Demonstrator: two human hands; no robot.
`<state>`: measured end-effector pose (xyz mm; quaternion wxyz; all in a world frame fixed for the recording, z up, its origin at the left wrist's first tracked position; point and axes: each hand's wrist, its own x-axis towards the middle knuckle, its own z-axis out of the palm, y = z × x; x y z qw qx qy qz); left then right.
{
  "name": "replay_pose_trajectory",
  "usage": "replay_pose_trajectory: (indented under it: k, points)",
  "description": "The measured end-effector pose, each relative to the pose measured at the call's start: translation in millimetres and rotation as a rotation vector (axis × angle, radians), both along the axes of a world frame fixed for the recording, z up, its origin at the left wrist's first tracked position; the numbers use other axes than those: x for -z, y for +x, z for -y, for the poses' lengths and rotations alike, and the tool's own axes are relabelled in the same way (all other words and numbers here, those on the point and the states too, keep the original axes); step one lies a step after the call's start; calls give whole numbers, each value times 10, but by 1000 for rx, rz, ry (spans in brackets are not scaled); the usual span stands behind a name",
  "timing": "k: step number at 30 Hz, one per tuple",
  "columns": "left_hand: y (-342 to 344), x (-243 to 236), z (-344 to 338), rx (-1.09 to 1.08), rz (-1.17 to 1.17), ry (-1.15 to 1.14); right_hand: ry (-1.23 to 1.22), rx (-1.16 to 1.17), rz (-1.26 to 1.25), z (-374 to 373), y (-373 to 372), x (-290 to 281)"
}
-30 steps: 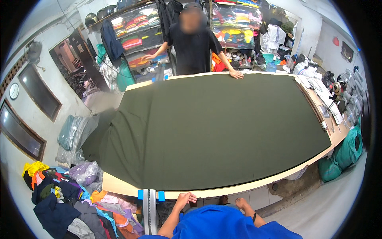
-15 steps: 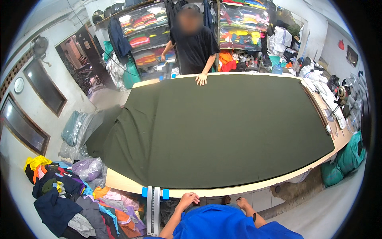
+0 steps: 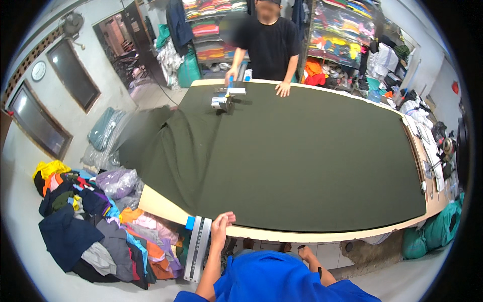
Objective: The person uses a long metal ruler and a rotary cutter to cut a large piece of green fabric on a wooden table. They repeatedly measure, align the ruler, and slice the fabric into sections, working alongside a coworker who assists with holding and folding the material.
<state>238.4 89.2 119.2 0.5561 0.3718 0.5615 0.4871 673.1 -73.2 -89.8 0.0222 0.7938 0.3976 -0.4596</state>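
A broad dark green cloth [image 3: 302,156] lies flat over the table, with loose folds toward its left end. My left hand [image 3: 222,221] is at the near edge of the cloth, its fingers stretched out and no object in them. Close beside it a slotted metal rail [image 3: 197,249] with a blue end block [image 3: 190,222] juts out past the table edge. My right hand [image 3: 306,253] hangs low in front of the table, away from the cloth; its fingers are too small to read. Across from me, a person's hand grips a white and silver motorised cloth cutter [image 3: 221,102] on the cloth.
The person in black [image 3: 273,50] stands at the far side, other hand flat on the cloth. A heap of garments [image 3: 100,231] fills the floor at left. Green sacks [image 3: 427,239] lean at the table's right end. Bagged clothes fill the shelves [image 3: 337,40] behind.
My left hand has risen to the cloth's near edge, its fingers straightening. The other person has brought the cutter onto the cloth. My view has shifted, and the rail now slants.
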Motion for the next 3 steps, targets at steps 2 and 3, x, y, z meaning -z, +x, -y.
replay_pose_trajectory:
  k: [2, 3]
  points:
    - [-49, -43, -167, -42, -135, 140, 33, -41, 18, -21, 38, 263]
    - [-115, 31, -249, -74, -137, 181, 27, -68, 30, -68, 18, 373]
